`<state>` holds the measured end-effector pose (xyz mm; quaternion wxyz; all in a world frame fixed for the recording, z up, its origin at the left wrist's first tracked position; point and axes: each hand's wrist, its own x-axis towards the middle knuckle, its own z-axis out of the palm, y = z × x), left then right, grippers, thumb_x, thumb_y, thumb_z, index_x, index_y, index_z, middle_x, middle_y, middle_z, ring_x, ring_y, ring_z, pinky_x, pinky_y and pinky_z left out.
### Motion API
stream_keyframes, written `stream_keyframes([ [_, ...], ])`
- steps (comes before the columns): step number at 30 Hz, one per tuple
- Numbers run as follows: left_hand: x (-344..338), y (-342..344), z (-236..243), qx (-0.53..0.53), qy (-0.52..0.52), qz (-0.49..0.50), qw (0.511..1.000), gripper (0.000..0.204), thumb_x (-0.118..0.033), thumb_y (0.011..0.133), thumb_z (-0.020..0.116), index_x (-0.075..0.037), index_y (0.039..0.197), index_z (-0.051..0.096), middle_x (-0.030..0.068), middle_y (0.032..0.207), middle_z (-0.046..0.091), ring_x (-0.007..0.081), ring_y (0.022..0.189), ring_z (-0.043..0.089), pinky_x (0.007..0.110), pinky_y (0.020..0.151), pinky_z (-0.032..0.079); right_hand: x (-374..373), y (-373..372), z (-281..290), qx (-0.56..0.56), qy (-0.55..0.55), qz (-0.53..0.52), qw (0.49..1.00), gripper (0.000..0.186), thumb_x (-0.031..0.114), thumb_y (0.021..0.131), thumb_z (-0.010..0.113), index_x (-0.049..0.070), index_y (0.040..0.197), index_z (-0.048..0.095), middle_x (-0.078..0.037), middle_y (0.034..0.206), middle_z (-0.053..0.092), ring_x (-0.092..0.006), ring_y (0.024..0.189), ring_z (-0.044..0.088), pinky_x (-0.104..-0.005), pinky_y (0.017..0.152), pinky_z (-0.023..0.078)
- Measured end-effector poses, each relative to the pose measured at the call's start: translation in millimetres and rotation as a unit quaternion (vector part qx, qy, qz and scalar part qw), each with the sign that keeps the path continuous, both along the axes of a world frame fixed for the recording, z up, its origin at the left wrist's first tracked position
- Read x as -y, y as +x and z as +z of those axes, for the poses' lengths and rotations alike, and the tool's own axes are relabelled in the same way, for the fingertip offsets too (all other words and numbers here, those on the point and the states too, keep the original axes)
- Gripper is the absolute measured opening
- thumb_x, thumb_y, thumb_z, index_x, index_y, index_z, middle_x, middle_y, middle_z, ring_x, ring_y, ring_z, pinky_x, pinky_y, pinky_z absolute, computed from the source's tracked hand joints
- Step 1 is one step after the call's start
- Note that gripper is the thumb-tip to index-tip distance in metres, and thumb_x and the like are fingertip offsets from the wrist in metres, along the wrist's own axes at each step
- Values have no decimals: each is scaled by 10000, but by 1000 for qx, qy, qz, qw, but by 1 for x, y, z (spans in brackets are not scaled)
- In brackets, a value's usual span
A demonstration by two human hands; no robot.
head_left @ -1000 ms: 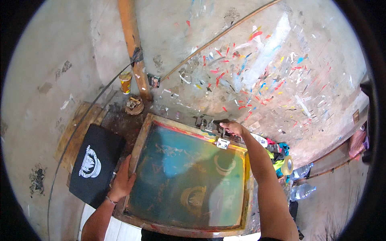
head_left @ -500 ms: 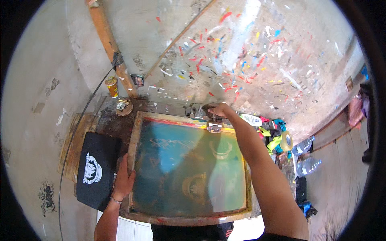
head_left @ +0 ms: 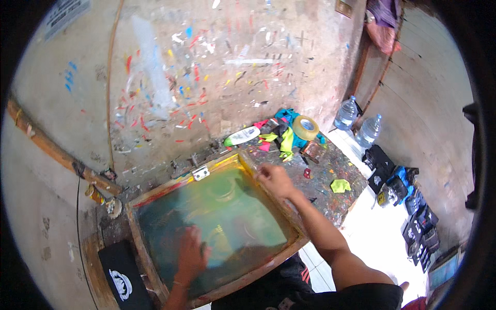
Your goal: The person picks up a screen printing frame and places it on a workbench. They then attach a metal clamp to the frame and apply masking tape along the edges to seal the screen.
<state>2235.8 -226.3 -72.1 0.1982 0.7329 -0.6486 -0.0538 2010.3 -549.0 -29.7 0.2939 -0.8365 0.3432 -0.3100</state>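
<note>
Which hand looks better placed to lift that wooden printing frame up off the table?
Probably the right hand: it already rests on the right rail of the wooden frame, near its far corner. The left hand shows through the green mesh, so it seems to lie beneath it, away from any rail.

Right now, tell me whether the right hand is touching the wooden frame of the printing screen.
Touching. The head view shows the right hand gripping the far right edge of the wooden frame, fingers curled over it.
</note>
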Motion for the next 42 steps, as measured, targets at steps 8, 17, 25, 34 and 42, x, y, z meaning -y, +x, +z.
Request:
stream_keyframes([
  [8, 60, -64, -25, 100, 97, -159, 977, 732, -539, 955, 549, -61, 1496, 431, 168, 1597, 334, 405, 1482, 272, 623, 1180, 172, 148, -123, -25, -94, -47, -187, 977, 325, 248, 850, 692, -41, 999, 679, -228, 910, 712, -367, 885, 710, -454, 791, 555],
  [17, 65, -73, -11, 85, 174, -127, 973, 680, -478, 1001, 504, -68, 1527, 375, 136, 1636, 262, 369, 1515, 209, 603, 1208, 115, 289, -95, -64, -315, -211, -256, 889, 594, 369, 865, 636, -23, 1304, 552, -281, 1331, 584, -396, 1211, 595, -472, 1002, 499],
  [25, 51, -65, 0, -21, 135, -17, 990, 576, -354, 1031, 484, -122, 1543, 361, 98, 1641, 264, 339, 1525, 193, 571, 1228, 103, 331, -92, -69, -280, -112, -256, 919, 491, 258, 859, 651, 51, 1300, 588, -241, 1290, 632, -414, 1221, 593, -573, 1034, 433],
  [34, 15, -82, 1, -25, 134, -124, 983, 399, -394, 989, 553, -168, 1300, 663, 88, 1625, 304, 327, 1532, 176, 609, 1220, 59, 303, -160, 12, -87, -57, -253, 962, 523, 378, 871, 686, -3, 1228, 662, -201, 1069, 725, -339, 947, 702, -400, 823, 518],
  [42, 10, -78, -7, -266, -2, 14, 964, 134, -170, 914, 689, -99, 995, 769, 139, 1210, 696, 292, 1183, 638, 443, 1090, 432, 117, -230, 88, 249, 124, -187, 942, 418, 360, 985, 621, -34, 1110, 682, -69, 978, 682, -120, 830, 642, -277, 747, 499],
])
